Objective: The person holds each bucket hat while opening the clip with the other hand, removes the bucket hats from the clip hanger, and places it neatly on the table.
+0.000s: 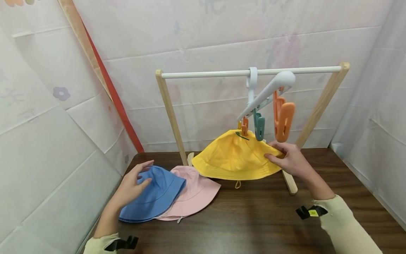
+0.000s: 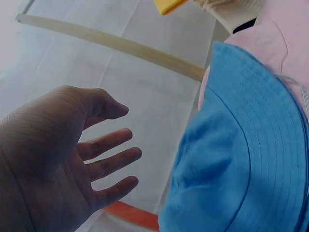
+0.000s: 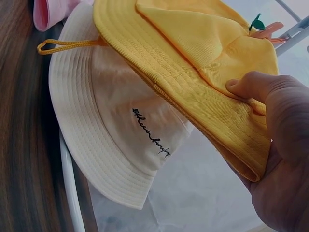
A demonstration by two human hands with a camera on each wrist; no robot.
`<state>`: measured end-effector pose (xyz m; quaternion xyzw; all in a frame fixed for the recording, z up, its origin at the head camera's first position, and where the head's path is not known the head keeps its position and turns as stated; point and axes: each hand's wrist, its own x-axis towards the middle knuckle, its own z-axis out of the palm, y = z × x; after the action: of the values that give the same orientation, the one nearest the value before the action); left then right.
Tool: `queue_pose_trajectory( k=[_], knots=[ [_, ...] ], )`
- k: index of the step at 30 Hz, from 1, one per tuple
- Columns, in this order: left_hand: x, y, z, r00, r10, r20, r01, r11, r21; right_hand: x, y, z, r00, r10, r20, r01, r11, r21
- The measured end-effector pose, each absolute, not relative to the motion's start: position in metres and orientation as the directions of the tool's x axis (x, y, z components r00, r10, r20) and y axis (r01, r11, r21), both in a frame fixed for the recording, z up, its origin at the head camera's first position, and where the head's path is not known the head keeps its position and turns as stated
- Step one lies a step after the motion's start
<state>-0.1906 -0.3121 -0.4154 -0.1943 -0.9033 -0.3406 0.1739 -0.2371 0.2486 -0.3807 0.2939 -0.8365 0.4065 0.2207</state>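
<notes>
A yellow bucket hat [image 1: 234, 155] hangs by its crown from a small orange clip [image 1: 245, 126] on a white hanger [image 1: 269, 92]. My right hand [image 1: 290, 158] pinches its brim on the right, the thumb lying on the front in the right wrist view. Behind it, that view shows a cream hat [image 3: 130, 116] with dark script. My left hand [image 1: 131, 185] holds nothing; its fingers are spread and relaxed. Close by lies a blue bucket hat [image 1: 155, 194], overlapping a pink bucket hat [image 1: 193, 194] on the table. In the left wrist view a gap separates hand and blue hat [image 2: 217, 159].
The hanger hooks over the white rod [image 1: 203, 74] of a rack with wooden legs [image 1: 323, 102]. A teal clip [image 1: 259, 127] and a larger orange clip [image 1: 284, 120] hang from its near end. Pale cloth walls [image 1: 206, 42] enclose the dark wooden table [image 1: 247, 225].
</notes>
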Motion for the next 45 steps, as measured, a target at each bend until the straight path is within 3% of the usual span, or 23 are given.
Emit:
queue_pose_trajectory(
  k=[19, 31, 45],
  knots=[
    [-0.195, -0.292, -0.408, -0.850, 0.292, 0.438, 0.508, 0.676, 0.535, -0.236, 0.244, -0.370, -0.768, -0.340, 0.543, -0.634, 0.526, -0.567],
    [-0.194, -0.280, -0.406, -0.847, 0.334, 0.414, 0.526, 0.644, 0.556, -0.241, 0.238, -0.369, -0.734, -0.360, 0.576, -0.669, 0.530, -0.522],
    [-0.194, -0.259, -0.397, -0.839, 0.382, 0.388, 0.544, 0.573, 0.613, -0.243, 0.240, -0.372, -0.726, -0.374, 0.577, -0.685, 0.464, -0.562]
  ],
)
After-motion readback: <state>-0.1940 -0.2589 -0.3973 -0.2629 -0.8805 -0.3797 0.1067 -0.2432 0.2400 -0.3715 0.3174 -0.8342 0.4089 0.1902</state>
